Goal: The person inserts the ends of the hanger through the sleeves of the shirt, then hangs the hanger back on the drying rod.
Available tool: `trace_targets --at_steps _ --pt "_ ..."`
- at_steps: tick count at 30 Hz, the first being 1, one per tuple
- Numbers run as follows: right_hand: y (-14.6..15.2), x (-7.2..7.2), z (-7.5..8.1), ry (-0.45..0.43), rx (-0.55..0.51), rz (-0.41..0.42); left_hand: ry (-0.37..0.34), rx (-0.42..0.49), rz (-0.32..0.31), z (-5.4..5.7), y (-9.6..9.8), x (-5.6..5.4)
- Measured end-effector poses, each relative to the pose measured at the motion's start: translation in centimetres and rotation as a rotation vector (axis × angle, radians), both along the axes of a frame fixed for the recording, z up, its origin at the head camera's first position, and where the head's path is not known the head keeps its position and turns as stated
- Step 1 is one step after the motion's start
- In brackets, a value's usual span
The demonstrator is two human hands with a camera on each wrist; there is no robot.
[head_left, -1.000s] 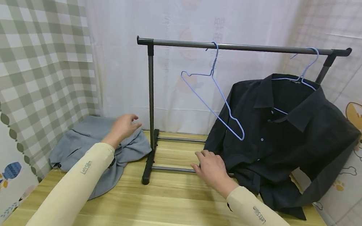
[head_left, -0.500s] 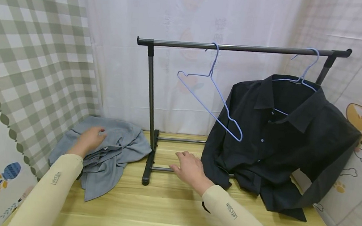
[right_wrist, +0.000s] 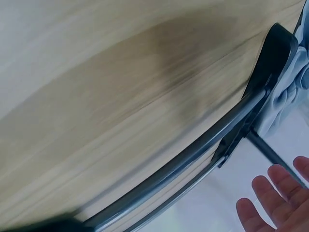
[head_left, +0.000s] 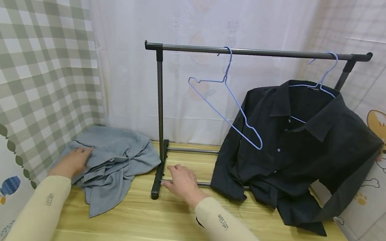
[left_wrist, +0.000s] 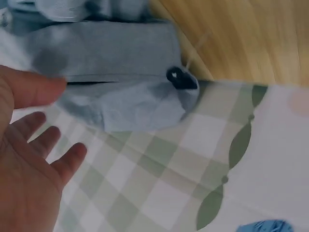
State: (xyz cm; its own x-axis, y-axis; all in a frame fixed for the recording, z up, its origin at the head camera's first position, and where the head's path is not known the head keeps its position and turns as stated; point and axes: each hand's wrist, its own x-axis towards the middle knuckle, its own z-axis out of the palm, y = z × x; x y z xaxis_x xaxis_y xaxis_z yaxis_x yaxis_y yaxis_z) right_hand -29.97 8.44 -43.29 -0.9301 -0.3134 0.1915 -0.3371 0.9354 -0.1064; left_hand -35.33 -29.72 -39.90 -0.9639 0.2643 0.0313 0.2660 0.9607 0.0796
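My left hand [head_left: 72,162] is over the left edge of a crumpled grey-blue shirt [head_left: 116,152] lying on the table's left side. In the left wrist view its fingers are apart with nothing between them. The thumb comes close to a slit in the grey cloth [left_wrist: 120,50], where a dark button [left_wrist: 176,76] shows; whether it touches is unclear. My right hand [head_left: 184,184] is above the low crossbar of the clothes rack, near its left foot [head_left: 156,187]. Its fingers are spread and hold nothing. A blue hanger [head_left: 225,78] hangs bare from the rack's top rail [head_left: 272,53].
A black button-up shirt [head_left: 281,144] hangs on another blue hanger [head_left: 324,77] at the rail's right end, its hem reaching the wooden table [head_left: 140,228]. A green checked cloth [head_left: 38,63] stands along the left, white curtains [head_left: 127,44] behind.
My left hand has moved left and down across the grey shirt to its left edge. My right hand has moved left from beside the black shirt. The bare hanger sways slightly.
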Motion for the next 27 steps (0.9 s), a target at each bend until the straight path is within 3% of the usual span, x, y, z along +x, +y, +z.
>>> trace_targets --at_steps 5,9,13,15,17,19,25,27 --pt "-1.2 -0.3 -0.1 0.015 0.039 0.016 0.089 -0.139 -0.033 -1.0 0.8 0.0" --pt "-1.7 -0.4 -0.2 0.020 0.052 0.027 0.181 -0.151 -0.042 -1.7 1.3 -0.2" --pt "-1.8 -0.5 -0.3 0.040 0.059 0.040 0.335 -0.003 -0.041 -1.5 1.3 -0.7" --pt "-1.8 -0.6 -0.3 0.046 0.062 0.044 0.410 0.114 -0.055 -0.9 1.3 -0.9" --pt "-1.7 -0.8 -0.3 0.050 0.061 0.042 0.438 0.233 -0.076 -0.1 1.5 -1.0" --pt "-1.6 -1.0 -0.3 0.053 0.054 0.043 0.399 0.341 -0.092 0.8 2.0 -0.9" --pt "-1.6 -1.5 -0.1 0.058 0.005 0.049 0.135 0.602 -0.067 3.3 4.4 -0.4" --pt "-1.8 -1.6 -0.1 0.060 -0.009 0.048 0.072 0.657 -0.097 4.1 5.2 -0.1"
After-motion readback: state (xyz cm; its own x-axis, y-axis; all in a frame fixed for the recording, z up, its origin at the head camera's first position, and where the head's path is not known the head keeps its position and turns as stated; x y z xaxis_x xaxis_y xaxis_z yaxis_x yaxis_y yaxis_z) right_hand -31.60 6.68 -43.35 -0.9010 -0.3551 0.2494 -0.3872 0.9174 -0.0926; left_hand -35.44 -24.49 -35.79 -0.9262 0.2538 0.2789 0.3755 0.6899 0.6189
